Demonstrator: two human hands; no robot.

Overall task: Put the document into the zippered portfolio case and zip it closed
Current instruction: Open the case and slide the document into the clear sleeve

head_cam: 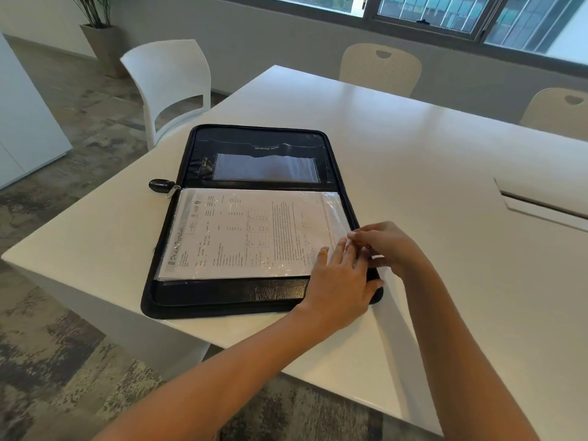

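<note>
Your case (254, 218) is lying wide open on the white bench (445, 173), near its left corner, with the zip undone all round. The far half is showing dark pockets and a clear window; the near half is carrying the document (248, 233), which is lying flat and turned sideways inside a clear sleeve (332, 205). The sleeve's shiny edge is showing past the paper at the right end.

You are resting your left hand (339, 281) flat, fingers spread, on the near right corner of the case, covering the corner of the document and gripping nothing. Your right hand (386, 243) is sitting just beside it at the case's right edge, touching the left fingers, with its fingertips (354, 235) pinched together at the sleeve's edge. Whether they are actually holding the plastic I cannot tell.

A small black zip pull (162, 186) is lying on the bench just off the case's left side, level with the fold. A white chair (171, 84) is standing beyond the bench's left corner, and two beige chairs are standing along the far side.
</note>
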